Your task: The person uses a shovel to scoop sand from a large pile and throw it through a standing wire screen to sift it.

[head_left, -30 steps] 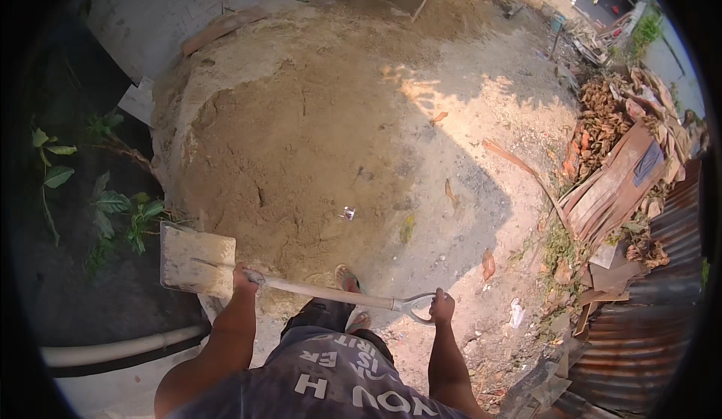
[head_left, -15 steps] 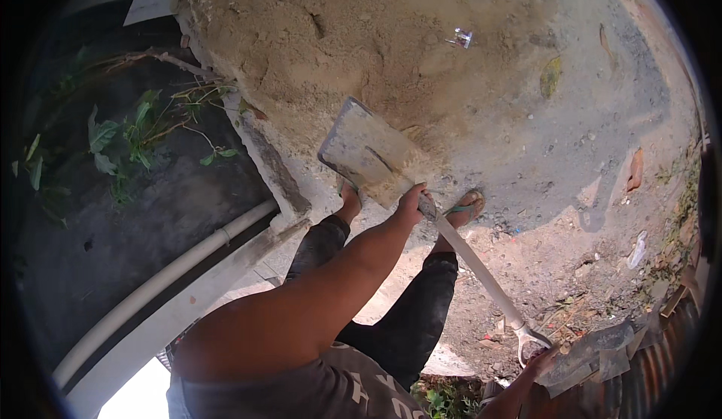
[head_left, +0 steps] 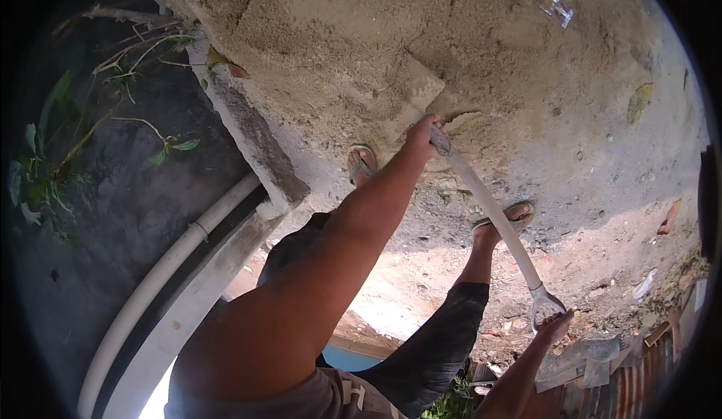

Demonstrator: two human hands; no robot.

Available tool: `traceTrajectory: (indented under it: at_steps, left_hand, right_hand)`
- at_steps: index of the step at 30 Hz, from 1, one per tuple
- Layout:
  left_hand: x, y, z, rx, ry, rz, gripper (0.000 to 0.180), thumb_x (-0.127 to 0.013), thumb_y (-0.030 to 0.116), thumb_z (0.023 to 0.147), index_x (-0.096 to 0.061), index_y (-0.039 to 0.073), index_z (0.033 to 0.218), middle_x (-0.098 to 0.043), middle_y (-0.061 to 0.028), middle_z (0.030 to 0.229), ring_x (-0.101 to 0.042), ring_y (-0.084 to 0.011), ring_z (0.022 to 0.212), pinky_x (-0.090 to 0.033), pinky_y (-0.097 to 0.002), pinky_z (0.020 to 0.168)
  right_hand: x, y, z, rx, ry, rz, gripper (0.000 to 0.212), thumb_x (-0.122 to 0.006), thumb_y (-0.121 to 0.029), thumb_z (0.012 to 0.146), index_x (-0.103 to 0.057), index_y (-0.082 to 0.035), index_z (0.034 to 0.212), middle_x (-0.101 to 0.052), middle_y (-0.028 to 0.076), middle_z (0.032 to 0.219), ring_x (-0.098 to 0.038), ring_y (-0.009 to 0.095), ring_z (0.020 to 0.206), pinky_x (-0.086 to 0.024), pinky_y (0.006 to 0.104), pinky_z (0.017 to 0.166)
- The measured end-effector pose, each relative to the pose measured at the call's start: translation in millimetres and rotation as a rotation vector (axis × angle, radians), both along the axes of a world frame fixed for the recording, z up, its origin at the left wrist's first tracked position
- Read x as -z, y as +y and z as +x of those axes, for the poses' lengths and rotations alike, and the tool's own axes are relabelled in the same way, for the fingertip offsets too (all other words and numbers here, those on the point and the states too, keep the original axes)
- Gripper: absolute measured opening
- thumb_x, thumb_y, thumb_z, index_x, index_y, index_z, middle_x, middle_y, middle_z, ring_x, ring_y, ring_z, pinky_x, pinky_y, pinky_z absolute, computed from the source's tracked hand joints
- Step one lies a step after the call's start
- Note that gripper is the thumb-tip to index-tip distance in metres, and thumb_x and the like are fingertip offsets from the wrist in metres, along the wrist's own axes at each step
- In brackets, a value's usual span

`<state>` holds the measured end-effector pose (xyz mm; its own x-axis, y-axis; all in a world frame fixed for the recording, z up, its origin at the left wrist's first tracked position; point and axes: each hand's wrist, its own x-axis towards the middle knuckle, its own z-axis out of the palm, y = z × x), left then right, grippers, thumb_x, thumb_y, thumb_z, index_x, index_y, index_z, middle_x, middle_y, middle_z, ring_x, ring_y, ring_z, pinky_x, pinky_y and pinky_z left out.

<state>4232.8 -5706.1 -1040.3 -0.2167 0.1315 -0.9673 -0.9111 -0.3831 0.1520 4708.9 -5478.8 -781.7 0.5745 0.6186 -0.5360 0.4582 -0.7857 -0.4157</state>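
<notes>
I hold a long-handled shovel with both hands. My left hand is closed round the low end of the shaft, close to the blade. My right hand grips the pale loop handle at the other end, at the lower right. Most of the shovel's blade is sunk in a brown sand heap; only its rear part shows. My sandalled feet stand apart, one on each side of the shaft.
A low concrete edge runs along the left, with a pale pipe and leafy branches beyond it. A shiny wrapper lies on the sand. Rusty corrugated sheeting is at lower right.
The shovel has gone forward from above the ground near my feet, and its blade has entered the sand. Both hands have moved forward with it, keeping their grip.
</notes>
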Motion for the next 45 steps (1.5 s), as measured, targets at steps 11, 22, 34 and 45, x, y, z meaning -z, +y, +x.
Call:
traceTrajectory:
  at_steps: [11,22,34,45]
  left_hand:
    - [-61,-98,-162,0.093,0.010,-0.045,0.010,-0.060,0.012,0.087,-0.051,0.008,0.084,-0.049,-0.0020,0.067,-0.049,-0.0190,0.059,-0.046,-0.0351,0.060]
    - [-312,-52,-75,-0.081,-0.076,-0.068,0.011,-0.058,0.015,0.084,-0.048,0.013,0.079,-0.046,-0.0006,0.067,-0.046,-0.0193,0.061,-0.045,-0.0369,0.063]
    - [-515,58,-157,-0.282,0.150,-0.057,0.014,-0.049,0.015,0.086,-0.043,0.011,0.074,-0.045,-0.0056,0.070,-0.044,-0.0232,0.062,-0.043,-0.0408,0.063]
    - [-548,223,-307,-0.617,0.122,-0.167,0.017,-0.044,0.015,0.087,-0.039,0.011,0.070,-0.043,-0.0044,0.069,-0.041,-0.0235,0.064,-0.041,-0.0456,0.075]
  right_hand:
    - [-72,-133,-147,0.021,0.022,0.024,0.043,-0.055,-0.040,0.086,-0.038,-0.010,0.060,-0.033,-0.001,0.050,-0.032,0.011,0.040,-0.025,0.0294,0.035]
    - [-317,36,-91,-0.359,-0.096,0.015,0.046,-0.048,-0.042,0.091,-0.049,-0.003,0.066,-0.041,0.003,0.048,-0.039,0.015,0.036,-0.031,0.0310,0.031]
    - [-418,338,-279,-0.776,0.143,-0.108,0.055,-0.055,-0.052,0.088,-0.048,-0.002,0.065,-0.044,0.004,0.047,-0.043,0.016,0.033,-0.035,0.0298,0.031]
    - [-509,577,-613,-1.306,0.202,0.039,0.068,-0.058,-0.064,0.081,-0.050,0.003,0.073,-0.047,0.006,0.051,-0.049,0.016,0.039,-0.043,0.0319,0.036]
